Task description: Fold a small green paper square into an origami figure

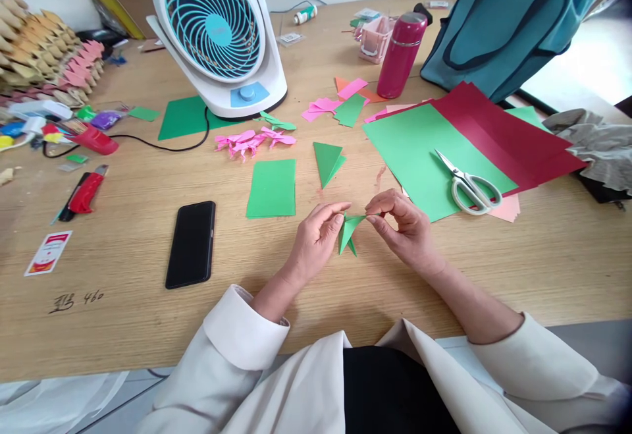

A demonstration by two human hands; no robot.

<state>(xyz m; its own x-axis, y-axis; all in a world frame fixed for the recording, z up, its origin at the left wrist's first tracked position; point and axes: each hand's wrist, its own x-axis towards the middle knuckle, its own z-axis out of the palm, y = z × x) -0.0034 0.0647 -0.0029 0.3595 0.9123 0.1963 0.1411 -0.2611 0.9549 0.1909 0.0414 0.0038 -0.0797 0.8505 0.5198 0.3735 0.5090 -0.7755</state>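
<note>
Between my two hands is a small green origami piece (348, 228), folded to several points, two of which hang downward. My left hand (318, 233) pinches its left end between thumb and fingers. On the other side my right hand (402, 230) pinches the thin right tip. Just beyond lies a folded green triangle of paper (326, 162), and left of that a stack of green paper rectangles (271, 188). Pink folded paper figures (251, 142) and a green one (276, 121) lie farther back.
White-handled scissors (471, 184) rest on green and red paper sheets (424, 151) at right. A phone (191, 244) and a red utility knife (83, 193) lie to the left. A fan (217, 32), a magenta flask (401, 55) and a teal bag (498, 32) stand behind.
</note>
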